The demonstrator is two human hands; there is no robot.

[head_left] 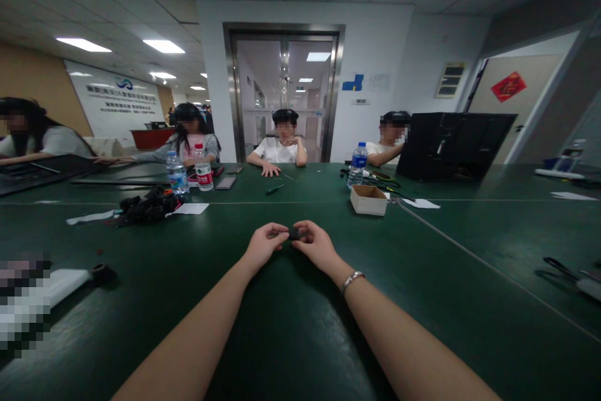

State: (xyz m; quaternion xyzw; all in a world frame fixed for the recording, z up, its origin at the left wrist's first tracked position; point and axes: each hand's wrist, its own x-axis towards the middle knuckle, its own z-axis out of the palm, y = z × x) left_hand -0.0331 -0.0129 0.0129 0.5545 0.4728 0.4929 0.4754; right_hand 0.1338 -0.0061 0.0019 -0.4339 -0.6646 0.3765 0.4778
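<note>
A small dark object [294, 234] is held between my two hands, just above the green table [291, 301]. My left hand [267, 244] pinches its left side with thumb and fingers. From the right, my right hand [318, 246] grips the other side, its fingers curled; a silver bracelet is on that wrist. What the object is cannot be made out. Beyond my hands to the right sits an open white box [369, 201].
Farther back stand water bottles [177, 174], a red-capped bottle [203, 169] and a blue-capped bottle [357, 164]. A tangle of black items [149, 206], a green screwdriver [275, 189] and a large black monitor [453, 146] lie around. Several people sit across the table.
</note>
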